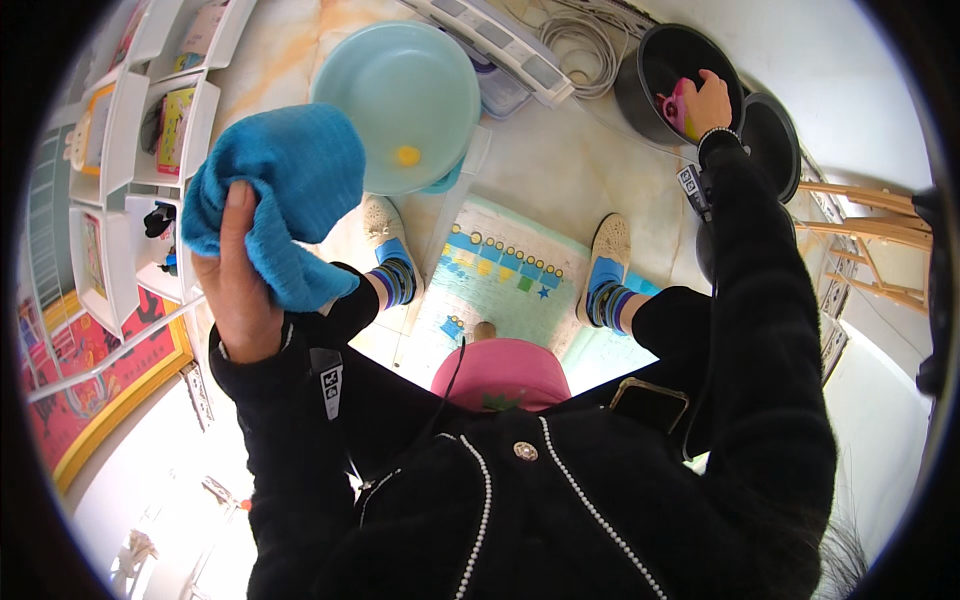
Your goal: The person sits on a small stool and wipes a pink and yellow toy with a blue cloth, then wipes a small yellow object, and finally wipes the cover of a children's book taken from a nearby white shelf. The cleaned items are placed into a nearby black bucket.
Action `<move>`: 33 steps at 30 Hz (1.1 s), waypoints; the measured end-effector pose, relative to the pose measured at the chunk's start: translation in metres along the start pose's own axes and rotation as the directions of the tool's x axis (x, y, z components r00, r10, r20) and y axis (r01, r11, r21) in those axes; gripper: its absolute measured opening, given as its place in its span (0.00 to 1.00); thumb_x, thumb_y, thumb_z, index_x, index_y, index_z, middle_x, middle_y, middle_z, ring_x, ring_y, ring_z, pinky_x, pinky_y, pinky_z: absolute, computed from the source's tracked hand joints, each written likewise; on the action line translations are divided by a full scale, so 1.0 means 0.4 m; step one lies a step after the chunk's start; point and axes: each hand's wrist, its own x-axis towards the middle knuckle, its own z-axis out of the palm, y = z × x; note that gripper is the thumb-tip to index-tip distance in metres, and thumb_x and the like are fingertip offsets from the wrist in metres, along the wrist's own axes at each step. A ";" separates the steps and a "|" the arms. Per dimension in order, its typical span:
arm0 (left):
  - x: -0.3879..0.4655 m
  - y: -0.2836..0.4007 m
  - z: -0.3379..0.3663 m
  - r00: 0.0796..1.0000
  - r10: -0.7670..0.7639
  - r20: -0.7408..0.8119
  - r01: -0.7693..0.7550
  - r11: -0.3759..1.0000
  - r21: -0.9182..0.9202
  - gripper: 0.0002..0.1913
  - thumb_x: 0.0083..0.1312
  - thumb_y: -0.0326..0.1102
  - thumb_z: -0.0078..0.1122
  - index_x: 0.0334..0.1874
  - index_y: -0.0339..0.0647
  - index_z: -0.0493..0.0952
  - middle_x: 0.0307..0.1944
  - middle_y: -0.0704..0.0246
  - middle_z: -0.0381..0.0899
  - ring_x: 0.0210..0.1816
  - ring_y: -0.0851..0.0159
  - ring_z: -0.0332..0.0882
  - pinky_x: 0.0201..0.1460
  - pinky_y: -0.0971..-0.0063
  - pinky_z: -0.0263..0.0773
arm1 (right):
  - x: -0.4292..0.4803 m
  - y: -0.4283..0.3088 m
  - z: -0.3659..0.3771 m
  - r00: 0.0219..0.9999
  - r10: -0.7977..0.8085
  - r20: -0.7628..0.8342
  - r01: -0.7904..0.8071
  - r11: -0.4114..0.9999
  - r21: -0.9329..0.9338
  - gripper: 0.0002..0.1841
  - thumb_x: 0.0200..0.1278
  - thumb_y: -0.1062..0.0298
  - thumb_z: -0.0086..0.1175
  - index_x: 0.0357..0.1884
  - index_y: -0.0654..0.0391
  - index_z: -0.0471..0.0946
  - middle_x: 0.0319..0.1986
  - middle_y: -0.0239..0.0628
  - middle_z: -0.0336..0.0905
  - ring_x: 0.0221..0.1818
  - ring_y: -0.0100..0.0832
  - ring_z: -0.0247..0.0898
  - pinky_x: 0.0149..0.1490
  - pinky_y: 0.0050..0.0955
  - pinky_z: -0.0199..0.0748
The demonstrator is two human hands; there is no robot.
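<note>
A crumpled blue cloth (300,176) is gripped in my left hand (244,292), with the thumb pressed over its folds. It is raised at the left, partly in front of a pale teal plastic basin (352,82). One small yellow object (408,156) lies inside that basin. My right hand (709,105) reaches into the mouth of a black bucket (630,105) at the upper right. Its fingers are around a pink toy-like object (676,111) with some yellow on it; the hand hides part of this object.
White bins (112,161) with books and small items line the left. A white power strip-like casing (495,45) and coiled cable (577,45) lie beyond the basin. Dark round containers (776,142) and a folding wooden stand (870,210) are at right. A phone (649,405) rests on my lap.
</note>
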 end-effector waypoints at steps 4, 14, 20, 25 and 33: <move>-0.014 0.012 -0.030 1.000 0.021 0.023 -0.018 0.993 -0.120 0.16 0.66 0.40 0.59 0.52 0.40 0.76 0.43 0.71 0.78 0.43 0.73 0.74 0.49 0.80 0.68 | -0.041 -0.133 -0.055 0.996 0.084 0.037 -0.091 0.925 0.369 0.14 0.60 0.58 0.51 0.40 0.58 0.79 0.35 0.41 0.81 0.33 0.37 0.79 0.38 0.34 0.76; -0.022 0.052 -0.114 0.998 -0.034 -0.043 0.007 0.861 -0.508 0.15 0.65 0.41 0.61 0.48 0.40 0.76 0.40 0.72 0.78 0.39 0.75 0.74 0.44 0.80 0.69 | -0.342 -0.507 -0.022 0.608 -0.107 0.787 -0.559 0.646 0.520 0.24 0.62 0.47 0.54 0.40 0.63 0.74 0.35 0.39 0.76 0.29 0.33 0.78 0.29 0.30 0.78; -0.012 0.039 -0.167 1.000 -0.003 -0.025 -0.012 0.830 -0.558 0.20 0.64 0.44 0.62 0.53 0.39 0.74 0.42 0.70 0.78 0.42 0.71 0.77 0.44 0.76 0.72 | -0.441 -0.638 -0.019 0.377 -0.185 0.908 -0.714 0.566 0.412 0.41 0.58 0.43 0.57 0.62 0.66 0.61 0.51 0.51 0.65 0.32 0.40 0.78 0.35 0.32 0.82; -0.005 0.023 -0.186 0.999 -0.002 -0.034 -0.017 0.821 -0.570 0.22 0.63 0.45 0.63 0.54 0.40 0.74 0.45 0.68 0.80 0.44 0.67 0.79 0.46 0.73 0.75 | -0.434 -0.694 0.015 0.225 -0.227 0.947 -0.759 0.569 0.317 0.42 0.59 0.44 0.58 0.64 0.66 0.58 0.56 0.53 0.61 0.43 0.45 0.78 0.44 0.32 0.81; 0.007 0.015 -0.189 0.999 0.035 -0.038 -0.050 0.831 -0.555 0.18 0.63 0.43 0.63 0.51 0.41 0.76 0.39 0.71 0.81 0.39 0.70 0.80 0.42 0.77 0.75 | -0.420 -0.716 0.016 0.144 -0.252 0.957 -0.681 0.676 0.281 0.31 0.62 0.48 0.56 0.57 0.61 0.65 0.46 0.44 0.72 0.43 0.36 0.78 0.44 0.30 0.80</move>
